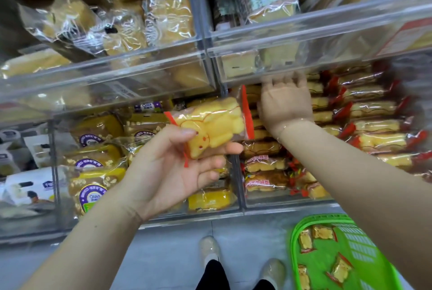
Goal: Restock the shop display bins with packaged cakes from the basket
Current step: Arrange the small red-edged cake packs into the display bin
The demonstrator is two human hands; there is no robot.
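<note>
My left hand [173,168] holds a bear-shaped yellow cake [212,126] in a clear wrapper with red ends, thumb on top and fingers beneath, in front of the lower bins. My right hand [284,100] reaches into the right lower bin [292,203], its fingers hidden behind the clear front of the upper bin; what they touch is not visible. That lower bin holds several rows of the same red-ended cakes [371,109]. The green basket [295,240] sits on the floor at lower right with several packaged cakes [341,271] inside.
Clear upper bins [304,32] with wrapped sponge cakes overhang the lower row. The left lower bin holds purple-labelled cakes [93,187]. White boxes [30,187] lie far left. My shoes [210,250] stand on the grey floor beside the basket.
</note>
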